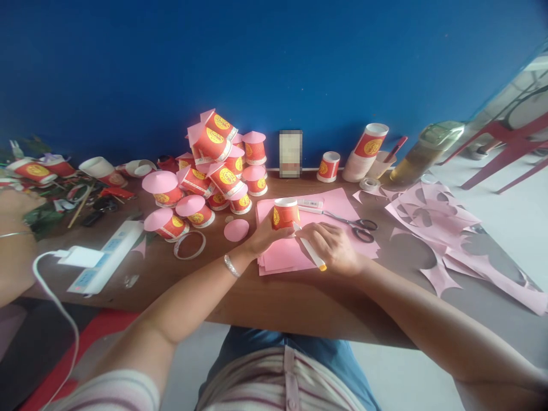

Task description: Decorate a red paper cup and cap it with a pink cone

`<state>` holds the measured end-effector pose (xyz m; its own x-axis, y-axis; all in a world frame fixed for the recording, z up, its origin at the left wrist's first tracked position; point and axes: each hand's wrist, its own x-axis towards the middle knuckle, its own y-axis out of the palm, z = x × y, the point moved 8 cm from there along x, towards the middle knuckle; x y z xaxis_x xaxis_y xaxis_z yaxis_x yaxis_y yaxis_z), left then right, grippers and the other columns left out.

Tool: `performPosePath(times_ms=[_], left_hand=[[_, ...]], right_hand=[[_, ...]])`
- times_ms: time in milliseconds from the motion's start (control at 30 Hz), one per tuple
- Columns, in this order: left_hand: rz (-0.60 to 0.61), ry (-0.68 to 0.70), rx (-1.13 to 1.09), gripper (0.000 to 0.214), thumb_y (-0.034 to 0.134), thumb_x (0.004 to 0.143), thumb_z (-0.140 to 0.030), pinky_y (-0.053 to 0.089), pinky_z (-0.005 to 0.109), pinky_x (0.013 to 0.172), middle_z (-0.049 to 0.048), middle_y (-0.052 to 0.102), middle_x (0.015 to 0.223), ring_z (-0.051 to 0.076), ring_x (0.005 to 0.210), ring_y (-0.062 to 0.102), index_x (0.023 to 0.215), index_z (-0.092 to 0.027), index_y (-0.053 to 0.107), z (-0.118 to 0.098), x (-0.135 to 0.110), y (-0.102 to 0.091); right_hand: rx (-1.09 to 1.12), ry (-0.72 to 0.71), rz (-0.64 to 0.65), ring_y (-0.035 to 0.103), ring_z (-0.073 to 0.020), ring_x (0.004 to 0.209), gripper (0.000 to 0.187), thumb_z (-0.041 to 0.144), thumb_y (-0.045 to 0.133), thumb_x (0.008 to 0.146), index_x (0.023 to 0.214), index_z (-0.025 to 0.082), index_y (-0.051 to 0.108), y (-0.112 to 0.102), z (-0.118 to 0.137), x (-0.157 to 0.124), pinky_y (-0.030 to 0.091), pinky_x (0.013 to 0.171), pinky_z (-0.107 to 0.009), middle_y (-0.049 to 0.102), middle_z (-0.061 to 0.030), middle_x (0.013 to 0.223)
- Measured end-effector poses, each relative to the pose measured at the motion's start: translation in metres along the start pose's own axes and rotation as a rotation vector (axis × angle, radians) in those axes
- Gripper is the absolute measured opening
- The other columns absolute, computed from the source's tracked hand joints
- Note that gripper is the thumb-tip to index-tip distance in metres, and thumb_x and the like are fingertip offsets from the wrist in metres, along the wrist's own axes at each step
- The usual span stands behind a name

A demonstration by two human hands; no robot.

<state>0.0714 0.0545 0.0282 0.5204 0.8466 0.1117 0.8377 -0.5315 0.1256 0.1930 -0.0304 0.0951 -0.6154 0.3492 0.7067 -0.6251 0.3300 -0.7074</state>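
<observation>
My left hand (268, 235) is wrapped round the lower left side of a red paper cup (286, 214) with yellow emblems, its white rim facing up. In my right hand (331, 245) is a white pen-shaped tool (311, 253) with a yellow end, its pale tip close to the cup's lower right side. Whether the tip touches the cup I cannot tell. Both hands are above a stack of pink paper sheets (280, 258). Scissors (363, 230) with dark handles lie on the sheets, and a white labelled stick (310, 203) rests behind the cup.
Left of my hands are a pile of red cups with pink cone tops (212, 140), a pink disc (236, 230), a tape roll (189, 245) and a power strip (107, 257). Pink scraps (432, 211) and a bottle (423, 151) are at right. Another person's arm (15, 245) is far left.
</observation>
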Motion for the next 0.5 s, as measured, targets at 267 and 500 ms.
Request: performPosePath(times_ms=[267,500], left_hand=[[-0.025,-0.019,-0.064,0.04,0.087,0.075,-0.036,0.043,0.029,0.075,-0.0017,0.054,0.082,0.013,0.077,0.05,0.095,-0.018,0.057,-0.0007,0.0007,-0.0013],[0.027,-0.037,-0.089,0.039,0.088,0.074,-0.035,0.045,0.031,0.079,-0.0005,0.058,0.085,0.014,0.08,0.053,0.097,-0.018,0.062,-0.0031,0.0016,0.0023]], right_hand=[[-0.022,0.006,0.012,0.068,-0.0212,0.077,0.027,0.012,0.041,0.102,0.122,0.014,0.06,0.0005,-0.0024,-0.0011,0.053,0.066,-0.033,0.071,-0.01,0.089],[-0.022,0.009,-0.001,0.067,-0.0218,0.078,0.031,0.011,0.04,0.102,0.126,0.014,0.058,0.0005,-0.0035,-0.0025,0.052,0.065,-0.033,0.071,-0.0101,0.091]])
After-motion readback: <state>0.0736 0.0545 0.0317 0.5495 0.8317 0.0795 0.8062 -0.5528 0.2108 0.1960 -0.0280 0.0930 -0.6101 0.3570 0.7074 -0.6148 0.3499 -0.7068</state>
